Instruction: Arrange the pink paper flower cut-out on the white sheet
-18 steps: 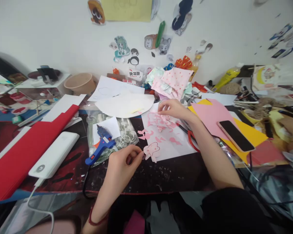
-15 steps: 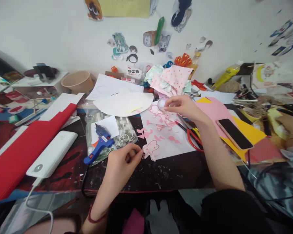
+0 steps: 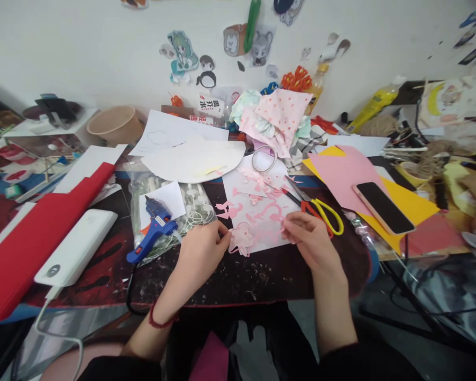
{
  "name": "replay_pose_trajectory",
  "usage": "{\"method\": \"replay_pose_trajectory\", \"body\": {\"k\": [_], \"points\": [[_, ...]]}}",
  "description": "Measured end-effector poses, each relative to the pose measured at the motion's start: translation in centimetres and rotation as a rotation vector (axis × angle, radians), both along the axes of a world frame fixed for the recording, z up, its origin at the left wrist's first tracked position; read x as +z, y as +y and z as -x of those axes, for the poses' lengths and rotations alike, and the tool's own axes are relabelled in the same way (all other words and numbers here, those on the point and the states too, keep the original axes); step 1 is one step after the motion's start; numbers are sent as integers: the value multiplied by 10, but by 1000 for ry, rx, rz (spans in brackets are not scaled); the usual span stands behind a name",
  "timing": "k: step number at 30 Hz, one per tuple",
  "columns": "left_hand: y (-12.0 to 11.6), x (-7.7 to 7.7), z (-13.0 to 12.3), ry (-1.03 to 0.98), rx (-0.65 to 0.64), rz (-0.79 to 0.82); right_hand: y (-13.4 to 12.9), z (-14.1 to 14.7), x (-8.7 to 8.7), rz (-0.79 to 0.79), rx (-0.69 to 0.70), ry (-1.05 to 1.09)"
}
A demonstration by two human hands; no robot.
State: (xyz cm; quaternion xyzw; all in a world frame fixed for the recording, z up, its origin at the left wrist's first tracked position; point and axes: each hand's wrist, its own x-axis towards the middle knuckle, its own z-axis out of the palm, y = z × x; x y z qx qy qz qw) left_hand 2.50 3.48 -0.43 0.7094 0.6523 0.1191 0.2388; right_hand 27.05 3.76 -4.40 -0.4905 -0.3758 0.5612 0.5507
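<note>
The left hand (image 3: 204, 246) pinches the left edge of the pink paper cutout (image 3: 241, 238) over the near part of the white sheet (image 3: 236, 193), while the right hand (image 3: 311, 238), at three o'clock from it, has fingertips drawn together, and I cannot tell if they grasp a scrap. To work well, I think, the pinch should stay light and flat, so thin paper does not crease. The cutout's small lobes point roughly to six o'clock; blur hides any clear long axis.

Right hand (image 3: 314, 237) now off tape roll (image 3: 264, 147)
</note>
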Motion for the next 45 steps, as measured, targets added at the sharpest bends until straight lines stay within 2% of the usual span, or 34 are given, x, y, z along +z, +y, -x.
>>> {"method": "replay_pose_trajectory", "body": {"k": [3, 7, 16, 26, 32, 35, 37, 40, 45], "points": [[-2, 0, -2, 109, 12, -5, -10, 6, -7, 32, -10, -9], [-4, 2, -5, 206, 15, -9, -20, 8, -5, 64, -41, -47], [-4, 1, -11, 275, 30, 22, -32, 13, -3, 98, -143, 2], [-3, -2, -9, 195, 52, -5, -38, 14, -2, 117, -175, 32], [-10, 12, 6, 31, 51, -34, -43, 21, 1, 163, -123, 66], [-21, 22, 23, -64, 123, -91, -42, 31, 3, 194, -43, 73], [-31, 26, 35, -214, 253, -190, -39, 40, 4, 212, 15, 61], [-45, 29, 48, -276, 391, -256, -34, 51, 3, 229, 53, 13], [-53, 28, 55, -325, 455, -264, -31, 65, -3, 253, 33, -95]]}}
